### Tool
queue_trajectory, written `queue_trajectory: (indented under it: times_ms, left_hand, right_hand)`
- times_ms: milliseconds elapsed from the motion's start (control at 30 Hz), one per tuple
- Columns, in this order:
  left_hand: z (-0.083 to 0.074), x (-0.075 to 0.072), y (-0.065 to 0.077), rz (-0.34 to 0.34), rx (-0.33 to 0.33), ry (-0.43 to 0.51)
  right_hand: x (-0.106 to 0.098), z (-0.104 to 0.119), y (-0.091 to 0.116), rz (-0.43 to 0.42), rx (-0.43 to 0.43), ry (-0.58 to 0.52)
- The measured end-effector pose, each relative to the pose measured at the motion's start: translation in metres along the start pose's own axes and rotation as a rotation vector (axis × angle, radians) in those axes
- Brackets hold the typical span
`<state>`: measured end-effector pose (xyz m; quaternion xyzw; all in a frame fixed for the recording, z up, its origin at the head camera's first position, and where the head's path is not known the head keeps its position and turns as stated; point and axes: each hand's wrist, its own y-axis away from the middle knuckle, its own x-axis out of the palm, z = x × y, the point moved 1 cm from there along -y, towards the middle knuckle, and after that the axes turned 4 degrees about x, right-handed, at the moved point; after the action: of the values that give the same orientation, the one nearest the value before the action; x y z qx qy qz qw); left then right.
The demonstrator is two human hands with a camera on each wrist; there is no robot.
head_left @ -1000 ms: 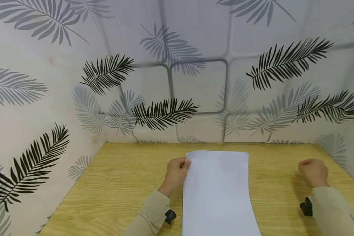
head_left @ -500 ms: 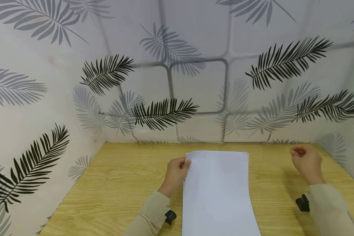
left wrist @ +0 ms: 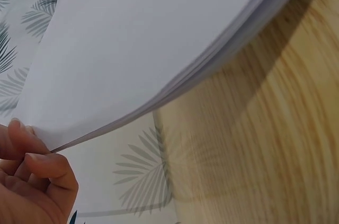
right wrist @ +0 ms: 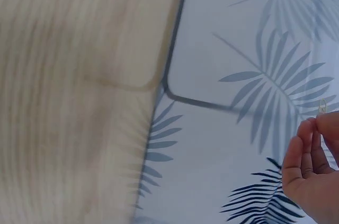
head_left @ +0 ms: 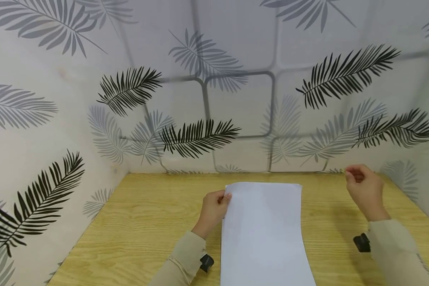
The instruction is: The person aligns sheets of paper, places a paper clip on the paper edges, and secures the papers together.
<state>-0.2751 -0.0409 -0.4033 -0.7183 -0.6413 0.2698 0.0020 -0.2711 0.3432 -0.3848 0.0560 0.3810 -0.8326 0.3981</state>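
A stack of white paper sheets (head_left: 262,230) is held up over the table, several layered edges showing in the left wrist view. My left hand (head_left: 214,208) pinches its far left corner between thumb and fingers; the sheets bow downward from that grip in the left wrist view. Off to the right, my right hand (head_left: 366,190) is raised above the table, apart from the paper. Between its thumb and forefinger it pinches a small yellowish paper clip (right wrist: 322,106), whose wire loop sticks up past the fingertips in the right wrist view.
The wood-grain table (head_left: 146,210) reaches back to a pale curtain (head_left: 243,107) printed with leaves and dark rounded squares. Side panels of the same leaf pattern close it in left and right. Each sleeve carries a black wrist camera (head_left: 206,263).
My right hand has risen from low over the table, moving up and slightly left, and its fingers now point more upward. The left hand and the paper stay where they were.
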Motion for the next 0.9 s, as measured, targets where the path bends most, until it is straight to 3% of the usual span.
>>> queue_trajectory:
  times_ms: [200, 400, 900]
  left_hand:
    - [-0.002, -0.001, 0.001, -0.001, 0.005, 0.017]
    - [-0.004, -0.002, 0.000, 0.010, -0.006, 0.026]
    - [-0.010, -0.001, 0.003, 0.000, -0.017, 0.020]
  right_hand:
    - [0.002, 0.024, -0.003, 0.016, -0.097, -0.070]
    - [0.003, 0.044, -0.002, 0.041, -0.098, -0.077]
    - [0.009, 0.062, 0.002, 0.034, -0.162, -0.071]
